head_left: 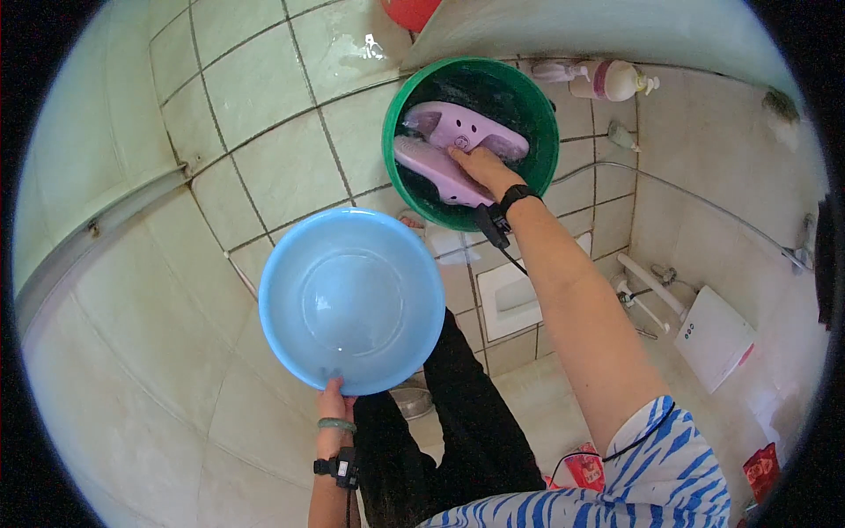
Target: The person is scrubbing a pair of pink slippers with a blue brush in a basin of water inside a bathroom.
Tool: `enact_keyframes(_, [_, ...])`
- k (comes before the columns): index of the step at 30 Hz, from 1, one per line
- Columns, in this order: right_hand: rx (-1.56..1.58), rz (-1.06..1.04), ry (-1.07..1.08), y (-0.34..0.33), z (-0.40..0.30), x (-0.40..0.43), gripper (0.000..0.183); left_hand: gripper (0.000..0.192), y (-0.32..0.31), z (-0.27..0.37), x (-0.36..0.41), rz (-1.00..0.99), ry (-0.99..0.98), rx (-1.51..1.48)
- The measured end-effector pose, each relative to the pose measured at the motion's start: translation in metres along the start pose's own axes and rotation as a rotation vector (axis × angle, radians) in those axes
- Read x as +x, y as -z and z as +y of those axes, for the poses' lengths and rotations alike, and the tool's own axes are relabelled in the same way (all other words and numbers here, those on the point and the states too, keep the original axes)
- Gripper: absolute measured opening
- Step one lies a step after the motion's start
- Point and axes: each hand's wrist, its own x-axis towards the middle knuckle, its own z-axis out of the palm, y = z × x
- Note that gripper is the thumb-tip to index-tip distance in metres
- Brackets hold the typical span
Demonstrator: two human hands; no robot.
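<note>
A light blue plastic basin (350, 310) is held up by its near rim in my left hand (335, 393); nothing but a shine shows inside it. Beyond it to the right stands a green plastic bucket (549, 175). My right hand (485, 168) reaches into the bucket, its fingers around a pair of pink slippers where they meet. The far slipper (492, 125) shows dark holes and a small emblem. Closer to me, the near slipper (439, 171) leans on the bucket's left wall. My fingertips are partly hidden between the slippers.
Right of the bucket are a pump bottle (610, 80) and a smaller bottle (558, 71). A shower hose (667, 181) runs along the right wall. A squat toilet (511, 300) is set in the tiled floor (284, 178). A metal bowl (412, 402) lies by my legs.
</note>
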Motion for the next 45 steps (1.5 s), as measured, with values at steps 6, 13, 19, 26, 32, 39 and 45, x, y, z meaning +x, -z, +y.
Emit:
enact_keyframes(6, [0.262,-0.175,0.059,0.003,0.005,-0.027,0.069,0.067,-0.004,-0.004,0.000,-0.064,-0.006,-0.025])
enact_keyframes(13, [0.428,-0.326,-0.118,0.029,-0.016,-0.079,0.081,0.059,-0.003,0.000,-0.004,-0.068,-0.018,-0.085])
enact_keyframes(19, [0.171,-0.139,0.092,0.000,-0.028,-0.100,0.084,0.050,-0.003,-0.001,-0.001,-0.046,-0.070,-0.077])
enact_keyframes(26, [0.146,-0.458,0.094,0.040,-0.036,-0.041,0.047,0.063,0.001,-0.003,0.008,-0.099,-0.002,-0.106])
enact_keyframes(32, [-0.095,-0.170,0.152,0.029,-0.030,0.007,0.048,0.062,0.002,-0.004,0.011,-0.069,0.035,-0.074])
enact_keyframes(39, [-0.009,-0.003,0.189,0.014,-0.021,0.024,0.055,0.053,-0.015,0.006,0.000,-0.026,-0.026,-0.060])
enact_keyframes(45, [-0.232,-0.074,0.152,0.030,-0.046,0.011,0.050,0.047,-0.009,0.014,-0.011,-0.010,-0.048,-0.053])
